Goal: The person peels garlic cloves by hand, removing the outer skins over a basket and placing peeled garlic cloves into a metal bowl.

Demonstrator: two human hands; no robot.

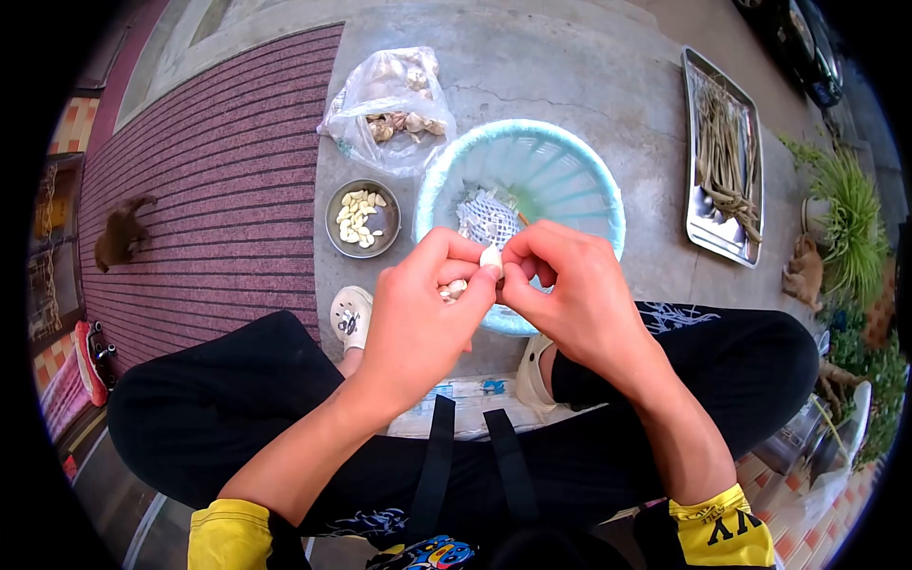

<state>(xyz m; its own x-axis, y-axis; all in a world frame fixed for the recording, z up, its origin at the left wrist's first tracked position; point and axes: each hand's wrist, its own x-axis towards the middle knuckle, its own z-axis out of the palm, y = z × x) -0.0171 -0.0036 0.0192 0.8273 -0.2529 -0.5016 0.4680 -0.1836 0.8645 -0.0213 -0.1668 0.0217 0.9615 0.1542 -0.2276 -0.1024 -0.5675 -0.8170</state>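
A pale garlic clove (490, 258) is pinched between the fingertips of my left hand (418, 290), over the near side of a light-blue lined basket (579, 161). More cloves (453, 290) show inside the curled fingers of that hand. My right hand (570, 275) is closed, thumb and forefinger pressed against the right side of the same clove. White netting and loose skins (488, 217) lie in the basket. Left of it stands a metal bowl (332, 214) with peeled cloves (358, 214). Behind the bowl, a clear plastic bag (366, 81) holds garlic bulbs (404, 125).
A metal tray (698, 223) of dried stalks (724, 152) lies on the concrete at right. Beyond it are a green plant (852, 214) and a brown animal (805, 271). Another brown animal (121, 237) is on the striped mat (228, 180). My shoes (351, 315) flank the basket's near side.
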